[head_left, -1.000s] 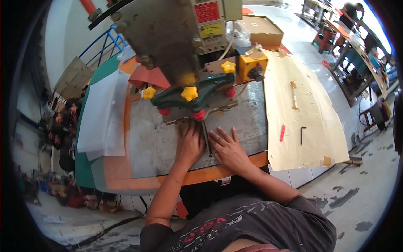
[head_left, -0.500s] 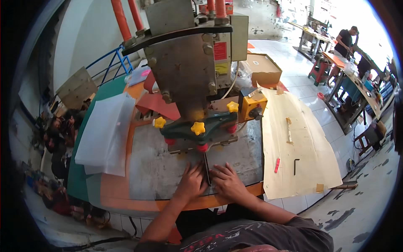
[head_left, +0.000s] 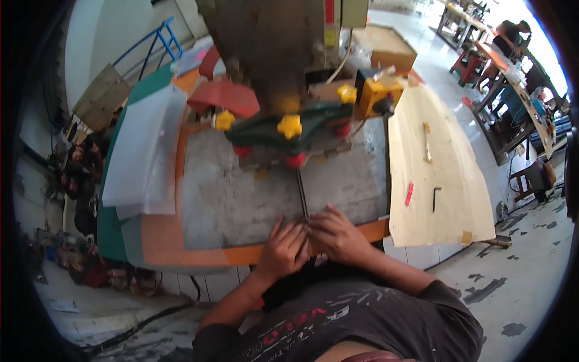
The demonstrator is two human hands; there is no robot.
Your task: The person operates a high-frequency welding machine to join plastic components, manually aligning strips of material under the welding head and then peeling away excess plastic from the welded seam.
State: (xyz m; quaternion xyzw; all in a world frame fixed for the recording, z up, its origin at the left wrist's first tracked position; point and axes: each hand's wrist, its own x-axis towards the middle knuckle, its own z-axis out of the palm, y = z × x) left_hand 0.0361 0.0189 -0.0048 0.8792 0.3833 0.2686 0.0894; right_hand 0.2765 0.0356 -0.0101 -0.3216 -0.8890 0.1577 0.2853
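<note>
The left hand (head_left: 286, 249) and right hand (head_left: 339, 235) are seemingly steadying a slim dark bar (head_left: 303, 193) at its near end, whether pinched I cannot tell, the next adjustment probably needing even pressure.

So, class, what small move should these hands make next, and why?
Perhaps nudge the strip slightly straighter from its near end: the left hand and right hand meet there, and it runs toward the press at a slight slant in this view.
</note>
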